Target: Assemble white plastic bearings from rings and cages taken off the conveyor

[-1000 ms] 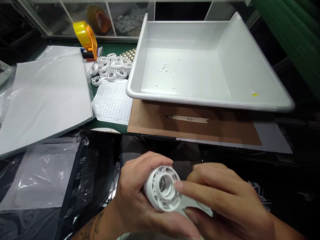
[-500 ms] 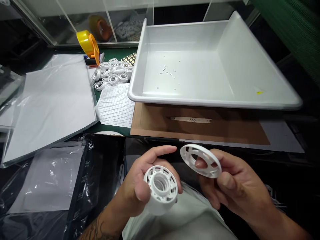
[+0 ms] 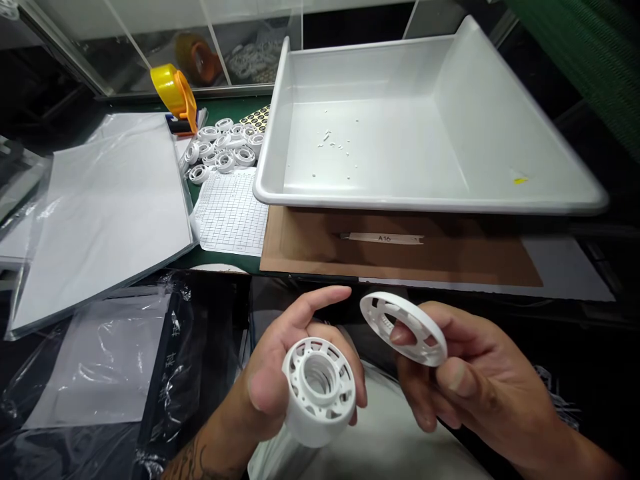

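Cradled in my left hand (image 3: 273, 373) is a stack of white plastic rings (image 3: 320, 400), its slotted top face tilted up toward me. The thumb and lower fingers grip the stack, while the index finger stretches out to the right. My right hand (image 3: 480, 373) pinches a single flat white slotted ring (image 3: 404, 330) near its edge, with one fingertip showing through the centre hole. The single ring is tilted and apart from the stack, up and to its right. Both hands are over the lap, in front of the table edge.
A large white tray (image 3: 370, 199) with small white scraps stands on brown cardboard (image 3: 300, 247). A craft knife marked A16 (image 3: 385, 238) lies before it. To the left are several white rings (image 3: 225, 160), a gridded sheet (image 3: 230, 213), a yellow tape dispenser (image 3: 175, 93) and bagged white sheets (image 3: 120, 200).
The stack in my left hand has dropped slightly and tilted a little. My right hand's ring has turned slightly and shifted a bit lower. Both grips stay the same.
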Motion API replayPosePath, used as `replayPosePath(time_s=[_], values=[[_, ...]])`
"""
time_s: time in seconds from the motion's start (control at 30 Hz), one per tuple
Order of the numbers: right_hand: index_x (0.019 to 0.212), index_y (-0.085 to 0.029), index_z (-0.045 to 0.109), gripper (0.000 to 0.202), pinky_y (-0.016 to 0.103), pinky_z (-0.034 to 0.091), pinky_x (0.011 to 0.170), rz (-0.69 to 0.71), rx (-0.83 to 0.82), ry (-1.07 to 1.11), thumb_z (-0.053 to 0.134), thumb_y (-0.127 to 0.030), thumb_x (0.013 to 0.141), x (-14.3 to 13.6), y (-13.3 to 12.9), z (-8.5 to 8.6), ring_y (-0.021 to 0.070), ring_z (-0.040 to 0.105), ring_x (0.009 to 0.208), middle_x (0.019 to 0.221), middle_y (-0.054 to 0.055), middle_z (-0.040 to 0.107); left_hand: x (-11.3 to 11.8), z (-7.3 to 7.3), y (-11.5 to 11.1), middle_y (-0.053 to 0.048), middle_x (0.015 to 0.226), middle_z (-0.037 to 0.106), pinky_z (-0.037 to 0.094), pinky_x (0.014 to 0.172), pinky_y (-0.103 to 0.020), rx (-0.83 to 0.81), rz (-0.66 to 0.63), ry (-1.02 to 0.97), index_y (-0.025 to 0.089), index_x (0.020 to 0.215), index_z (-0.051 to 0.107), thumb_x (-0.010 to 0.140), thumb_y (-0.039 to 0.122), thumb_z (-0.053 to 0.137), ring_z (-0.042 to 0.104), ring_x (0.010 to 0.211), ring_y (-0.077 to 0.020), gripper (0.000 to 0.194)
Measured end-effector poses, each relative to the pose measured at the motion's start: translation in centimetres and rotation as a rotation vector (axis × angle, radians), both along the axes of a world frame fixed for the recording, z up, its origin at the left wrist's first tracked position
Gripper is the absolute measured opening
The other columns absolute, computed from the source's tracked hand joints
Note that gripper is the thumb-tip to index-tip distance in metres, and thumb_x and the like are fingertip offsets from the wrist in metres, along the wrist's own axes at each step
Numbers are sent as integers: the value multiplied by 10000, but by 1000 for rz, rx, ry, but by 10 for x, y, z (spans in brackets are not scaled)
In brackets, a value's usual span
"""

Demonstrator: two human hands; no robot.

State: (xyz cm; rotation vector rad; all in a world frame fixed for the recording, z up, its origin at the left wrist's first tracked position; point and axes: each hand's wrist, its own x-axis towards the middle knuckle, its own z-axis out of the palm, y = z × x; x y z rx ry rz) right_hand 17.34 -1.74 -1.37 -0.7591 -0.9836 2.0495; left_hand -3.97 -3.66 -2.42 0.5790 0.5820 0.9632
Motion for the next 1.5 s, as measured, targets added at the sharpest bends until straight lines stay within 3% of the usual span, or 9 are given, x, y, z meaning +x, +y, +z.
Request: replayPosePath(time_s=[0.17,0.27,0.5,0.7,0.87,1.1,1.27,1.4,1.5], values=[[1084,-230,787,328,228,348,456,82,306,-171,759,-556,1065,-8,4,14,118,460,460,681,18,687,-3,-8,-2,-32,795,743,555,605,-255,1,-32,-17,207,1505,534,605,848,843,664,629,-175,1148],[986,-196,792,264,243,365,515,242,566,-377,741,-435,1085,-14,8,19,130,511,543,672,14,634,-6,-13,-3,-12,851,735,524,670,-209,-44,-23,37,259,1493,591,659,705,913,655,700,-138,999],[1120,-275,644,389,166,231,327,67,-21,31,702,-655,1061,-2,4,-1,87,326,296,487,-72,528,-4,-14,0,-47,770,738,529,549,-245,59,-42,51,178,1542,453,644,960,687,641,556,-159,1213],[1064,-277,508,556,159,233,322,125,-147,84,790,-741,947,-2,2,-4,56,205,266,476,-85,514,-5,-13,-1,-39,799,749,543,546,-234,87,-38,32,234,1512,498,707,971,615,659,555,-145,1098],[1066,-270,581,421,126,283,341,125,-177,118,834,-597,990,-5,4,8,69,364,333,631,-14,675,-4,-12,-1,-34,810,754,543,563,-222,69,-44,-1,247,1492,532,714,933,673,655,559,-133,1047],[927,-164,750,50,206,339,499,291,380,-290,729,-191,964,-19,4,16,97,450,527,642,-23,550,-6,-7,2,-2,804,666,455,600,-202,13,-27,150,208,1504,535,674,799,856,571,638,-120,1068],[1009,-168,738,127,196,408,478,149,465,-270,688,-270,1065,-11,12,11,114,568,491,673,-3,663,-9,-5,0,-63,919,740,530,663,-266,-2,39,182,225,1491,556,647,735,921,671,753,-201,1052],[955,-186,696,150,207,373,415,-148,717,-790,673,-296,1055,16,50,-7,119,524,387,572,-37,637,-12,-4,0,-65,856,742,473,568,-214,105,149,344,181,1397,627,813,680,833,623,650,-145,795],[877,-166,692,144,240,358,458,22,869,-1220,672,-224,1008,13,82,-27,168,579,438,541,-10,615,-12,2,3,-59,832,745,481,571,-213,66,252,457,163,1239,707,806,704,820,637,636,-137,702]])
